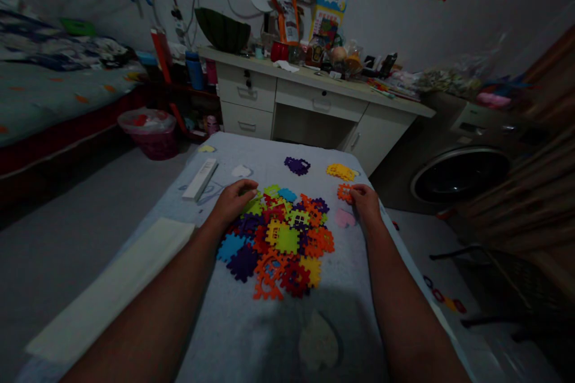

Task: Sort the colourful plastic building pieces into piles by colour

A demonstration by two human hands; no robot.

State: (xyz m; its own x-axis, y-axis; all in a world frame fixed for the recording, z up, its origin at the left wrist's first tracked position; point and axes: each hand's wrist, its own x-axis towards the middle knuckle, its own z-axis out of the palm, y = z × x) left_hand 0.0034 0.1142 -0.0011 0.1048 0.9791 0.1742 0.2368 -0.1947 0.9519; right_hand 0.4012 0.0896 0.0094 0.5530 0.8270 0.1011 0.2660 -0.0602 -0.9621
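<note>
A heap of colourful toothed plastic building pieces [287, 239] lies in the middle of the cloth-covered table, in orange, yellow, green, red, blue and purple. At its upper left edge rests my left hand [232, 202], fingers stretched toward a green piece [252, 207], with nothing visibly gripped. My right hand [366, 202], right of the heap, pinches an orange building piece [344, 192] between thumb and fingers just at the tabletop. Beyond it sits a small pile of yellow pieces [341, 171]. A separate group of purple pieces [297, 166] lies farther left, near the far edge.
A white narrow box [200, 179] and a long pale strip [117, 287] lie along the table's left side. Behind stands a white desk [251, 81] crowded with items. A washing machine [458, 161] is at right, a pink bin [155, 137] at left.
</note>
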